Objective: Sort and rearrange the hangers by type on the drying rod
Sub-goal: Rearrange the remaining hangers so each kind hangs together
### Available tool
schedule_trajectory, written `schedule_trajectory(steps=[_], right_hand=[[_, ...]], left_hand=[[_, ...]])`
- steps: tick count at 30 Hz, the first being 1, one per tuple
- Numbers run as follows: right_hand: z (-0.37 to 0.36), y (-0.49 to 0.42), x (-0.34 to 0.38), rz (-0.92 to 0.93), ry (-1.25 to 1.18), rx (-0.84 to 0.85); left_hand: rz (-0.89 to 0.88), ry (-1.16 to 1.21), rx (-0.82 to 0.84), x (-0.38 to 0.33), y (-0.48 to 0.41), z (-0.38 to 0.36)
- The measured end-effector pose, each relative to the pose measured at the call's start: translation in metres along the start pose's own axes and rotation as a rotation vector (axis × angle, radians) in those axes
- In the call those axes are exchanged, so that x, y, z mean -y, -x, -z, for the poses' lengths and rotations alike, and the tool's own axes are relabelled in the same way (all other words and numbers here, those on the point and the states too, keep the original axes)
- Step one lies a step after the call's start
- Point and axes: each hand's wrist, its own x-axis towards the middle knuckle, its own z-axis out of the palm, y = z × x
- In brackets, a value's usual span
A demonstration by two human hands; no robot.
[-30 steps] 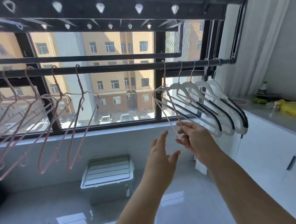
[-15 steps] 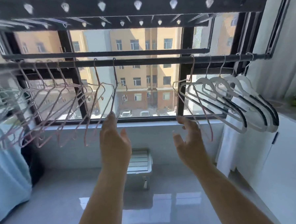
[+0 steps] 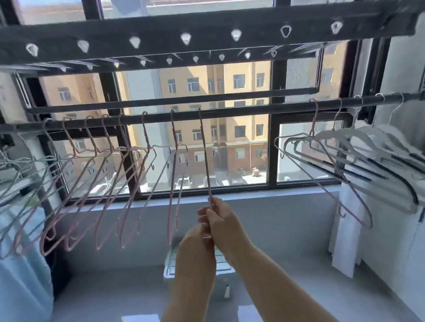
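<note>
Dangling pink hanger [image 3: 204, 156] ends inside right hand [image 3: 224, 223].

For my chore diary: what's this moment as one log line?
left hand, right hand: grip pink hanger | its hook: on rod | white hangers: rod's right end

On the rod [image 3: 253, 109], wire hangers [image 3: 173, 131] hang left, thick hangers [image 3: 383, 152] right

The drying rod [image 3: 241, 111] looks like dark, matt metal. The pink hangers [image 3: 174, 135] are thin wire with a smooth coating. The white hangers [image 3: 388, 161] look plastic. The floor [image 3: 103, 302] is glossy.
</note>
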Motion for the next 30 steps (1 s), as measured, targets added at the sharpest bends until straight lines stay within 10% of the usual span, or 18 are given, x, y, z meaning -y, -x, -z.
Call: schedule_trajectory(steps=[30], right_hand=[[0.15, 0.038, 0.032, 0.074, 0.183, -0.452]], left_hand=[[-0.262, 0.197, 0.254, -0.113, 0.015, -0.09]])
